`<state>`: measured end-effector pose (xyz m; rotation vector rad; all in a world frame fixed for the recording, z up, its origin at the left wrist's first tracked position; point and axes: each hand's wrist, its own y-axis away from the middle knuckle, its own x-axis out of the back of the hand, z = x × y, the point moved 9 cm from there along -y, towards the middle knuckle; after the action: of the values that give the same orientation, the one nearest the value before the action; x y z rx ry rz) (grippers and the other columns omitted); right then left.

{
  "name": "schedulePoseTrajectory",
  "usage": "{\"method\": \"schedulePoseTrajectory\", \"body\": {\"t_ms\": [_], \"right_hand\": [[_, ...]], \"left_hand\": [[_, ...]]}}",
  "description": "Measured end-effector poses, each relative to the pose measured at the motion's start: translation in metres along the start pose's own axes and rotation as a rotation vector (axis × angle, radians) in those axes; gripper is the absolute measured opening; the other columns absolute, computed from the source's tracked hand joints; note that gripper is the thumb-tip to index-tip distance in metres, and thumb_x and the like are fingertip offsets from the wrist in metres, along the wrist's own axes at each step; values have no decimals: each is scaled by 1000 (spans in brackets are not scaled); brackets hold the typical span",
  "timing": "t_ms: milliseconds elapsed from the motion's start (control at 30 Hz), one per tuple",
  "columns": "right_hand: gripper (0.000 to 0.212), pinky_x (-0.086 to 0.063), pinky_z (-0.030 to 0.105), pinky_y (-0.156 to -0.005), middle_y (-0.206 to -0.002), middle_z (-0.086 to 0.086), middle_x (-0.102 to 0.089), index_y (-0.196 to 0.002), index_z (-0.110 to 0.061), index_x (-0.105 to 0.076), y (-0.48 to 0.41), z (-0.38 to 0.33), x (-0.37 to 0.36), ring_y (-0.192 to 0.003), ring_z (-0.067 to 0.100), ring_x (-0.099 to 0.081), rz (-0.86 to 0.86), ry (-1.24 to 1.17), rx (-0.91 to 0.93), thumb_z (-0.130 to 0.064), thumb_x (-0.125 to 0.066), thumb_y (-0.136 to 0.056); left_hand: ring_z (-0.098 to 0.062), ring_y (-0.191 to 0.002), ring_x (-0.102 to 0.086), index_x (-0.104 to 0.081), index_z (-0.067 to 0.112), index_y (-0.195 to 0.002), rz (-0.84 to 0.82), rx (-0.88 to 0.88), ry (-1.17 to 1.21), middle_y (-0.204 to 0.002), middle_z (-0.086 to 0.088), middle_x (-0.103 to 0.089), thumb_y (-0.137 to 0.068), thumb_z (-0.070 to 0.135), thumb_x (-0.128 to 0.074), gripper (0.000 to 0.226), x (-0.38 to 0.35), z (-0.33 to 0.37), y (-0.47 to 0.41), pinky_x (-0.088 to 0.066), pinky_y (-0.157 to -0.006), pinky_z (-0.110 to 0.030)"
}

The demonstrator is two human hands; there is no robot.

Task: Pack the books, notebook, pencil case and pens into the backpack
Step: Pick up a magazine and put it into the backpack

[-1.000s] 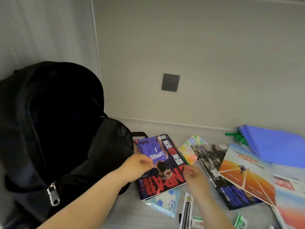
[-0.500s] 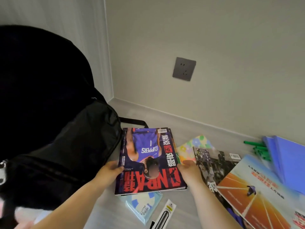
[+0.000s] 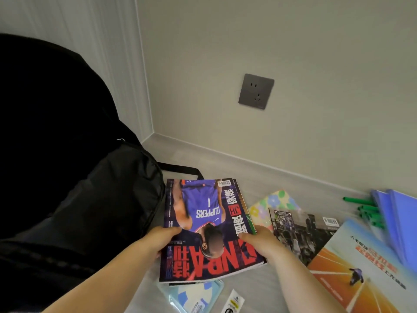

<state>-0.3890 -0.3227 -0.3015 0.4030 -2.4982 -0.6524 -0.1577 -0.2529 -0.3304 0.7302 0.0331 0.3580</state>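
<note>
A purple and red basketball magazine (image 3: 203, 224) is lifted off the grey surface, right beside the black backpack (image 3: 74, 177) on the left. My left hand (image 3: 162, 240) grips its left edge, thumb on the cover. Its right edge is held by my right hand (image 3: 259, 241) in the same way. Another thin book seems to lie under the magazine. To the right lie a floral pencil case (image 3: 268, 206), a dark-covered book (image 3: 302, 231), an orange-covered book (image 3: 365, 274), blue notebooks (image 3: 397, 220) and green pens (image 3: 367, 211).
A light blue packet (image 3: 194, 297) and a packaged pen (image 3: 232, 303) lie near the bottom edge. Grey walls meet in a corner behind the backpack. A wall socket (image 3: 256, 91) sits on the back wall. A black strap (image 3: 180, 169) trails from the backpack.
Both hands have taken the magazine by its sides and raised it off the surface. The view has shifted left and closer, so the backpack fills more of the left.
</note>
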Motion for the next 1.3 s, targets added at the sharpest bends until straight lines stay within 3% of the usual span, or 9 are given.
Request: {"method": "schedulePoseTrajectory", "body": {"t_ms": [67, 167, 267, 400, 533, 733, 900, 1033, 1300], "right_hand": [[13, -47, 18, -58, -111, 17, -65, -96, -13, -59, 2, -1, -2, -80, 21, -62, -75, -63, 15, -5, -55, -86], [18, -50, 27, -72, -109, 17, -64, -100, -9, -56, -2, 3, 1, -86, 23, -62, -78, -75, 47, 1, -51, -86], [24, -45, 34, -89, -109, 17, -62, -108, -2, -55, -9, 1, 8, -101, 29, -60, -8, -73, 124, 4, -52, -85], [24, -43, 28, -68, -95, 17, -61, -100, 2, -55, -11, -6, 15, -80, 24, -55, 51, -205, 225, 15, -51, -81], [39, -54, 25, -66, -76, -2, -75, -95, -11, -58, -2, -19, 28, -72, 15, -67, 1, -450, 301, 22, -51, -75], [41, -55, 15, -58, -77, -12, -76, -95, -16, -56, 30, -70, 40, -71, 3, -70, -124, -452, 456, 18, -54, -72], [32, -53, 12, -57, -66, -13, -75, -87, -15, -61, 48, -93, 24, -62, 0, -67, -149, -307, 496, 13, -61, -72], [19, -53, 18, -42, -52, 1, -71, -66, -9, -68, 58, -120, 28, -45, 12, -66, -215, -577, 491, 9, -64, -62], [28, -56, 16, -52, -57, -7, -73, -62, -18, -73, 108, -205, 30, -53, 5, -67, -212, -508, 830, 5, -58, -56]], "left_hand": [[-22, -43, -60, -60, 1, -68, 38, -10, 39, -38, -6, -63, -85, 7, -58, 18, -1, 1, -4, -50, -50, -24], [-28, -74, -61, -61, -6, -92, 113, -141, 44, -79, -20, -66, -80, 1, -64, 14, -8, 15, -4, -48, -70, -33], [-23, -69, -59, -55, 9, -79, 119, -245, 54, -78, -12, -62, -78, 1, -66, 13, -15, 32, 1, -47, -57, -25], [-11, -60, -53, -48, 16, -72, 151, -417, 17, -68, -2, -57, -78, -1, -64, 24, -8, 53, 11, -39, -39, -4], [-9, -55, -52, -44, 17, -71, 116, -640, 36, -65, -1, -54, -71, -4, -71, 34, -1, 86, 43, -43, -49, -8], [-6, -50, -67, -68, 18, -69, -288, -610, 343, -56, 4, -72, -70, 8, -66, 10, 9, 139, 77, -52, -45, -15], [-11, -46, -66, -65, 7, -66, -94, -697, 347, -50, -1, -70, -82, -4, -56, 21, 38, 122, 91, -54, -46, -18], [-11, -50, -68, -73, 17, -58, -131, -812, 282, -52, 0, -71, -63, 5, -72, 13, 41, 116, 119, -53, -47, -17], [3, -57, -67, -66, 25, -66, 65, -1125, 164, -61, 16, -73, -66, 10, -71, 16, 91, 154, 178, -50, -52, -8]]}}
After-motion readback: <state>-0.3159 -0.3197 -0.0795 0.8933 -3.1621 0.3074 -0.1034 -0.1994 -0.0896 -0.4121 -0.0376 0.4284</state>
